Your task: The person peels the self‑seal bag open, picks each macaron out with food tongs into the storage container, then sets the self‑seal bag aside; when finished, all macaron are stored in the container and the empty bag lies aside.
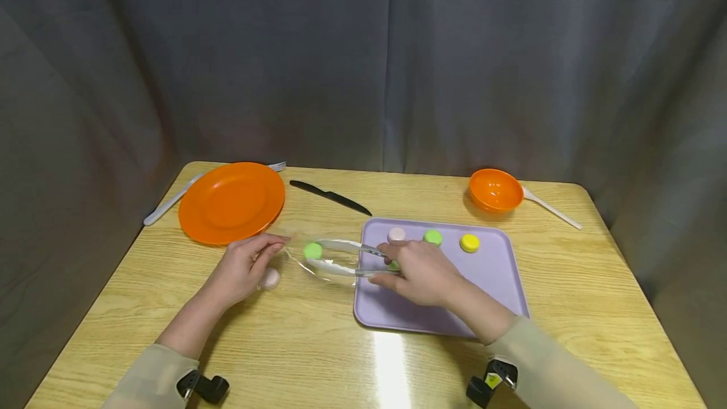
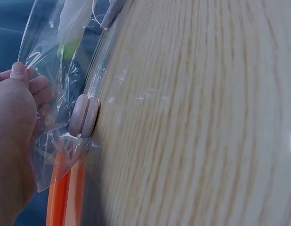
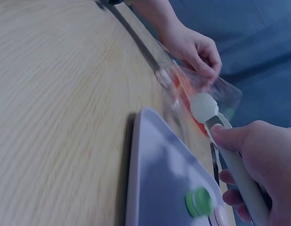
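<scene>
My left hand (image 1: pixel 241 270) pinches the edge of a clear plastic bag (image 2: pixel 44 44) between thumb and fingers. A pale pink macaron (image 2: pixel 83 116) sits low in the bag, just below that hand in the left wrist view. My right hand (image 1: pixel 423 273) grips tongs (image 1: pixel 332 267) with white tips, pointing left into the bag. Between the tips is a light green macaron (image 1: pixel 312 251). Under the right hand lies a lavender tray (image 1: pixel 494 260) with a pale pink macaron (image 1: pixel 396 233), a green one (image 1: pixel 433 237), a yellow one (image 1: pixel 469 243) and another green one (image 1: pixel 393 266), partly covered by the hand.
An orange plate (image 1: pixel 230 204) stands at the back left, over a light-handled fork (image 1: pixel 170 202). A black knife (image 1: pixel 329 195) lies behind the tray. At the back right is an orange bowl (image 1: pixel 496 190) with a white-handled utensil (image 1: pixel 551 208) beside it. Grey curtains (image 1: pixel 386 68) surround the table.
</scene>
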`<state>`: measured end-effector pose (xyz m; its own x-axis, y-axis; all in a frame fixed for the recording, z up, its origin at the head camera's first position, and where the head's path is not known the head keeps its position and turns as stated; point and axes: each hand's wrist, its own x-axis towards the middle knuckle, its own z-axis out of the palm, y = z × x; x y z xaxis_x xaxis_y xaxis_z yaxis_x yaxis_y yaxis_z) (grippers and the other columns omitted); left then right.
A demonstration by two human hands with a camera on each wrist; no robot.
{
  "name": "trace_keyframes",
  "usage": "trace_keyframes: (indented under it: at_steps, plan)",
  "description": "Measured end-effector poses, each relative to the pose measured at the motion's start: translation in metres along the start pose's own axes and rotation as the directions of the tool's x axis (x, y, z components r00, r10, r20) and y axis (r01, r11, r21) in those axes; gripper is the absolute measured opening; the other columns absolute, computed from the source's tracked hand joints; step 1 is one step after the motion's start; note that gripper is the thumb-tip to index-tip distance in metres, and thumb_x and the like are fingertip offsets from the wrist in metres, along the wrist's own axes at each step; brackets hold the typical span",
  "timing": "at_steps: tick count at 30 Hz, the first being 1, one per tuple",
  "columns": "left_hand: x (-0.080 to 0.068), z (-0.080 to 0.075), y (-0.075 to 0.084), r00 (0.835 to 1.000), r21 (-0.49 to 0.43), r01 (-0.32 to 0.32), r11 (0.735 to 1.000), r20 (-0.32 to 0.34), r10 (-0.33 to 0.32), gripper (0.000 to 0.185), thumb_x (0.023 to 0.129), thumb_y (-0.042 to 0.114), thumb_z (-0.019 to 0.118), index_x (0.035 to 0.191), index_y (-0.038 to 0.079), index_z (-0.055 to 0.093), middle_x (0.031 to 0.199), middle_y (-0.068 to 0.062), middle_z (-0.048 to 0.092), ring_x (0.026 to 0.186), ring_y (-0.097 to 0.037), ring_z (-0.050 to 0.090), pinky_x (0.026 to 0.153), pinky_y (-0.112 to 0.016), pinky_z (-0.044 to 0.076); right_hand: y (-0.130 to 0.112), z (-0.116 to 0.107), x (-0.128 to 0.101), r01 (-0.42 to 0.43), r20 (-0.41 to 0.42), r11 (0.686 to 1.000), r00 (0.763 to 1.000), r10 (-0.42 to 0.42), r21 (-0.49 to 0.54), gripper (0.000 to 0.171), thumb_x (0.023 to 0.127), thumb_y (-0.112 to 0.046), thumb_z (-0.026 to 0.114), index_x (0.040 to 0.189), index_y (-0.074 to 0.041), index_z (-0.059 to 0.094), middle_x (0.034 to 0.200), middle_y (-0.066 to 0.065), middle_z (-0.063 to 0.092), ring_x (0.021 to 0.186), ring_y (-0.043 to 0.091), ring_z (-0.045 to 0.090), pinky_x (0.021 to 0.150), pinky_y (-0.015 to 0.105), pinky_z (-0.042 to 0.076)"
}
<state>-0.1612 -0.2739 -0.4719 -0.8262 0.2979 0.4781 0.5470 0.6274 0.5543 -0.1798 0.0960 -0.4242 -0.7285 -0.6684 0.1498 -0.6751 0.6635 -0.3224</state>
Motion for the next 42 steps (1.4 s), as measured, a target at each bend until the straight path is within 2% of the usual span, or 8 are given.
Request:
trace_keyframes:
  at_steps: [5, 10, 15, 19, 23, 26, 32, 42]
  plan:
    - [0.000, 0.000, 0.000, 1.000, 0.006, -0.010, 1.000, 0.000, 0.010, 0.020, 0.101, -0.001, 0.071, 0.118, 0.007, 0.077, 0.116, 0.000, 0.078, 0.104, -0.019, 0.074, 0.090, -0.026, 0.059, 0.015, -0.015, -0.024, -0.025, -0.025, 1.000, 0.999, 0.025, 0.004, 0.054, 0.094, -0.048, 0.080, 0.131, -0.009, 0.073, 0.101, -0.004, 0.076, 0.070, 0.008, 0.056, 0.058, 0.030, 0.046]
    - [0.000, -0.001, -0.001, 1.000, 0.006, -0.025, 1.000, -0.007, 0.025, 0.021, 0.099, -0.002, 0.072, 0.118, 0.006, 0.077, 0.116, -0.001, 0.078, 0.103, -0.020, 0.074, 0.090, -0.019, 0.056, 0.032, -0.032, -0.051, -0.029, -0.064, 0.999, 0.998, 0.028, -0.015, 0.050, 0.095, -0.048, 0.079, 0.126, -0.010, 0.075, 0.099, -0.007, 0.074, 0.073, 0.011, 0.061, 0.060, 0.033, 0.048]
    - [0.000, -0.001, 0.000, 1.000, 0.011, -0.020, 1.000, -0.005, 0.020, 0.021, 0.099, -0.002, 0.072, 0.117, 0.007, 0.077, 0.118, 0.001, 0.078, 0.105, -0.020, 0.074, 0.091, -0.019, 0.056, 0.050, -0.047, -0.079, -0.034, -0.107, 0.999, 0.994, 0.029, -0.039, 0.041, 0.093, -0.045, 0.082, 0.119, -0.014, 0.076, 0.092, -0.013, 0.070, 0.072, 0.006, 0.058, 0.060, 0.032, 0.048]
    - [0.000, -0.001, 0.001, 1.000, 0.020, -0.009, 1.000, 0.001, 0.009, 0.020, 0.100, -0.001, 0.071, 0.118, 0.007, 0.077, 0.118, 0.001, 0.078, 0.106, -0.020, 0.074, 0.092, -0.021, 0.056, 0.061, -0.056, -0.100, -0.071, -0.110, 0.996, 0.992, 0.065, -0.052, 0.044, 0.093, -0.044, 0.083, 0.123, -0.014, 0.075, 0.094, -0.012, 0.071, 0.074, 0.005, 0.059, 0.061, 0.032, 0.049]
    - [0.001, -0.001, 0.002, 1.000, 0.020, -0.007, 1.000, 0.004, 0.007, 0.021, 0.100, -0.001, 0.071, 0.118, 0.007, 0.077, 0.118, 0.001, 0.078, 0.107, -0.021, 0.074, 0.092, -0.020, 0.056, 0.070, -0.063, -0.119, -0.101, -0.113, 0.993, 0.989, 0.093, -0.067, 0.038, 0.092, -0.044, 0.083, 0.118, -0.017, 0.074, 0.093, -0.014, 0.070, 0.072, 0.004, 0.057, 0.061, 0.032, 0.047]
    - [0.001, -0.001, 0.001, 1.000, 0.018, -0.012, 1.000, 0.003, 0.012, 0.021, 0.100, -0.001, 0.071, 0.119, 0.007, 0.077, 0.118, 0.002, 0.078, 0.107, -0.020, 0.074, 0.092, -0.019, 0.055, 0.076, -0.065, -0.132, -0.111, -0.128, 0.991, 0.987, 0.100, -0.079, 0.031, 0.091, -0.043, 0.085, 0.110, -0.022, 0.072, 0.086, -0.020, 0.063, 0.067, 0.001, 0.052, 0.058, 0.028, 0.043]
    - [0.001, 0.000, 0.001, 1.000, 0.011, -0.024, 1.000, 0.000, 0.024, 0.021, 0.099, -0.001, 0.072, 0.118, 0.007, 0.077, 0.118, 0.002, 0.078, 0.106, -0.020, 0.074, 0.093, -0.020, 0.056, 0.088, -0.064, -0.152, -0.159, -0.118, 0.984, 0.982, 0.148, -0.085, 0.032, 0.091, -0.044, 0.085, 0.112, -0.022, 0.075, 0.070, -0.024, 0.046, 0.057, -0.002, 0.040, 0.052, 0.024, 0.033]
    - [0.002, -0.001, 0.003, 1.000, 0.007, -0.022, 1.000, 0.003, 0.022, 0.021, 0.099, -0.003, 0.071, 0.118, 0.006, 0.077, 0.118, 0.000, 0.078, 0.107, -0.021, 0.074, 0.094, -0.014, 0.052, 0.097, -0.056, -0.168, -0.231, -0.051, 0.970, 0.972, 0.228, -0.074, 0.043, 0.091, -0.050, 0.083, 0.117, -0.017, 0.076, 0.069, -0.020, 0.044, 0.060, 0.002, 0.041, 0.054, 0.025, 0.032]
